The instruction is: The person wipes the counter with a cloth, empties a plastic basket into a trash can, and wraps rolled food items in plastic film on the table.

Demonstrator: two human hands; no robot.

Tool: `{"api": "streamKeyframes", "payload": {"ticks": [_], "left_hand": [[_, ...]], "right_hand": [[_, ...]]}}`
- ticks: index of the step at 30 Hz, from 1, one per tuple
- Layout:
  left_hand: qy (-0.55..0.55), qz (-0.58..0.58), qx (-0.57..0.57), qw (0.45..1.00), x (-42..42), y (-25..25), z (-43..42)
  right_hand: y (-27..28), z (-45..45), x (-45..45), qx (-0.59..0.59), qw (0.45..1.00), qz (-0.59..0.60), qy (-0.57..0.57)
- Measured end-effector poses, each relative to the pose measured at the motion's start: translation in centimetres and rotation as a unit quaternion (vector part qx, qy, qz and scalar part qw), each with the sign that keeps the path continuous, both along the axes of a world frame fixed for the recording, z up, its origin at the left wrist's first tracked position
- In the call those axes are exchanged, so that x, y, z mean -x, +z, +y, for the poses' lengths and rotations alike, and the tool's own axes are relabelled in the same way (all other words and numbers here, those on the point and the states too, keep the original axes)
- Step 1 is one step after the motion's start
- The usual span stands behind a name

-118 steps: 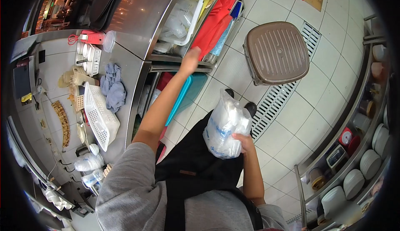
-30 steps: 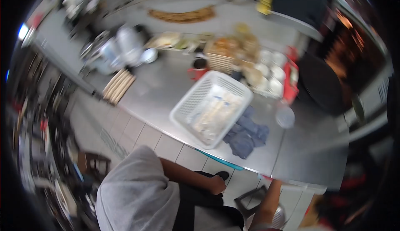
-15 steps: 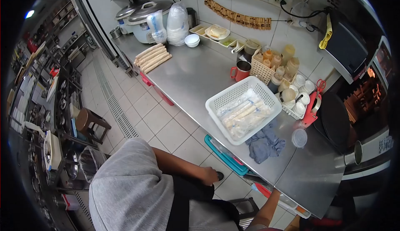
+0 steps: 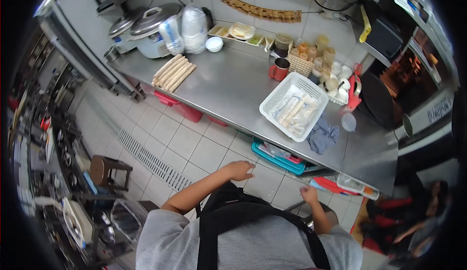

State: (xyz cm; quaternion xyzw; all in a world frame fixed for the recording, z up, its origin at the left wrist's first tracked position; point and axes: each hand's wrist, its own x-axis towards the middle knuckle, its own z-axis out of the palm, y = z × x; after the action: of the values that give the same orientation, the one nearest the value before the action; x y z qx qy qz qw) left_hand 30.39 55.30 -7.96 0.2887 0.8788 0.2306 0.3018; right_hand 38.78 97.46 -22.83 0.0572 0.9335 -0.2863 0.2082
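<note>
My left hand [image 4: 239, 171] is over the tiled floor in front of the counter, its fingers apart and nothing in them. To the right, my right hand [image 4: 308, 193] hangs near the red bags [image 4: 331, 185] below the counter edge; its fingers look curled, and whether they hold anything is too small to tell. On the steel counter [image 4: 219, 82] stands a white perforated basket [image 4: 273, 105] with plastic-wrapped pale sticks [image 4: 296, 109] inside. A blue-grey cloth [image 4: 322, 136] lies beside it. Several unwrapped pale rolls [image 4: 174, 73] lie farther left.
Rice cookers [image 4: 154, 39] and stacked cups in plastic [image 4: 194, 29] stand at the back left. A red mug [image 4: 279, 69] and sauce bottles [image 4: 311, 52] are behind the basket. A teal bin [image 4: 277, 158] sits under the counter, a brown stool [image 4: 103, 171] at left.
The view has swung from the floor and stool to the counter. The plastic bag earlier in my right hand is no longer visible there. My left hand has moved forward and its fingers have spread.
</note>
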Motion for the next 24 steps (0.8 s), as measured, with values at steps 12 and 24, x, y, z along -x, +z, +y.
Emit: {"api": "streamKeyframes", "payload": {"ticks": [12,24], "left_hand": [[0.01,-0.012,-0.114,0.993,8.4,-0.5,-13.5],[-0.086,-0.035,-0.193,0.977,21.7,3.0,-5.7]], "right_hand": [[11.9,-16.8,19.6,-0.21,0.827,0.417,-0.312],[16.3,-18.6,27.0,-0.35,0.906,0.123,-0.206]]}}
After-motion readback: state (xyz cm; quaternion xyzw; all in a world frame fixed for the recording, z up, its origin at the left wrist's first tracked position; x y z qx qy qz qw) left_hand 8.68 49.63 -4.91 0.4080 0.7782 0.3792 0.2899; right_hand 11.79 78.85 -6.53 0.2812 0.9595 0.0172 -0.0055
